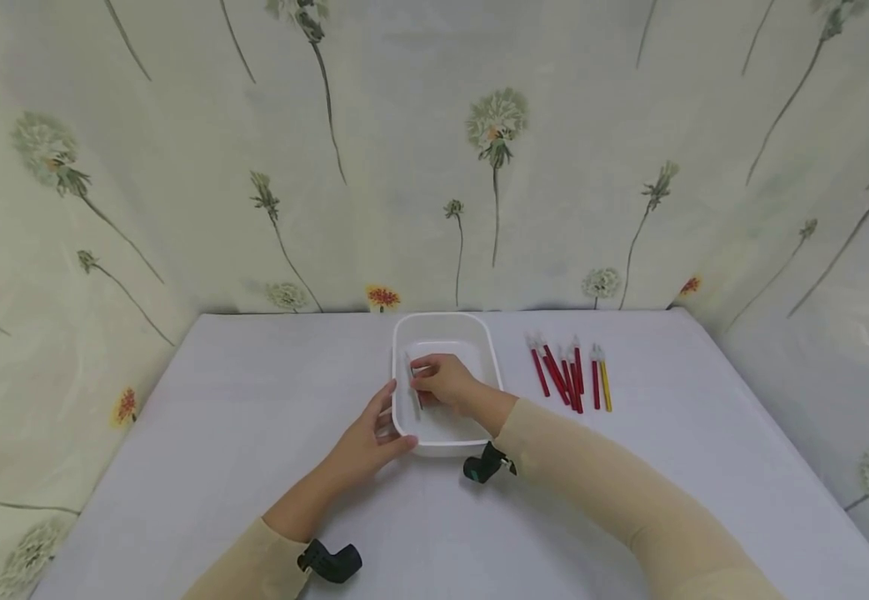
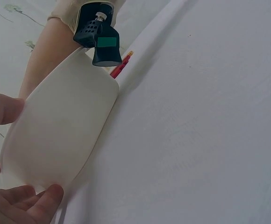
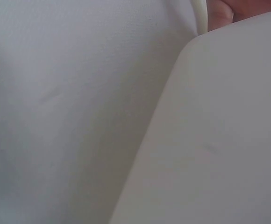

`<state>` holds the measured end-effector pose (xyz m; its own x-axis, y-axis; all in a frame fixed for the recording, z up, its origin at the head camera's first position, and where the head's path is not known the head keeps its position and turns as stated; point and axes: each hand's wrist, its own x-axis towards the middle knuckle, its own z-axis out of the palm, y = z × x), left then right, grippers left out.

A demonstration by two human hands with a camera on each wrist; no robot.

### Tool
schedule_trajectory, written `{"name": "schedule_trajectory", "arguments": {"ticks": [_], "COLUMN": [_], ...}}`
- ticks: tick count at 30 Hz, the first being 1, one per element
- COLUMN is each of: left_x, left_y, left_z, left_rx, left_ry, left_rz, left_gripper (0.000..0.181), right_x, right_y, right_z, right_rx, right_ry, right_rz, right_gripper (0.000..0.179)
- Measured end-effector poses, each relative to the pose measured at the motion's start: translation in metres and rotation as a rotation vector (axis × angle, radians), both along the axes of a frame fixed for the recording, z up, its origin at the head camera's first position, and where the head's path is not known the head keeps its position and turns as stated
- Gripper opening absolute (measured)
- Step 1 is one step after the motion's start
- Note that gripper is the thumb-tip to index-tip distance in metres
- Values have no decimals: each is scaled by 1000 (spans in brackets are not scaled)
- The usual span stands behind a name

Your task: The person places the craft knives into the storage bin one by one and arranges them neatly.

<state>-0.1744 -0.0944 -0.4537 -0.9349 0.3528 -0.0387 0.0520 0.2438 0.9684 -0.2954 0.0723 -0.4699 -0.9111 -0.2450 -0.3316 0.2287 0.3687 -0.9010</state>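
Note:
A white plastic tray [image 1: 449, 447] stands near the far edge of the table. My left hand [image 1: 365, 442] grips its near left corner, thumb on the near rim and fingers along the left wall. In the left wrist view, the fingertips [image 2: 49, 200] press on the tray wall [image 2: 65, 121]. Down inside the tray, my right hand [image 1: 445, 381] pinches a slim, pen-like stick [image 1: 419, 402], pale with a dark line, beside the left wall. The fingers partly cover it. The right wrist view shows mostly the tray's outer wall [image 3: 219, 130], with the right hand's grip out of sight.
Right of the tray lie several red pens [image 1: 539, 372] with clear ends, some crossing each other, and one yellow pen [image 1: 606, 386]. A white cloth covers the table [image 1: 284, 375]. A flower-patterned curtain [image 1: 404, 167] hangs behind and at the sides.

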Motion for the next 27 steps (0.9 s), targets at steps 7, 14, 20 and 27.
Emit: {"name": "schedule_trajectory", "arguments": {"ticks": [7, 14, 20, 27], "left_x": [1, 0, -9, -11], "left_y": [1, 0, -1, -1], "left_z": [2, 1, -21, -31], "left_rx": [32, 20, 34, 44], "left_ry": [10, 7, 18, 40], "left_rz": [-7, -4, 7, 13], "left_gripper": [88, 87, 89, 91], "right_x": [1, 0, 0, 4], "right_y": [-1, -2, 4, 15], "right_z": [1, 0, 4, 21], "right_rx": [-41, -15, 61, 103], "right_ry": [-10, 26, 132, 176], "right_rz": [-11, -11, 25, 117], "right_gripper": [34, 33, 31, 30]}}
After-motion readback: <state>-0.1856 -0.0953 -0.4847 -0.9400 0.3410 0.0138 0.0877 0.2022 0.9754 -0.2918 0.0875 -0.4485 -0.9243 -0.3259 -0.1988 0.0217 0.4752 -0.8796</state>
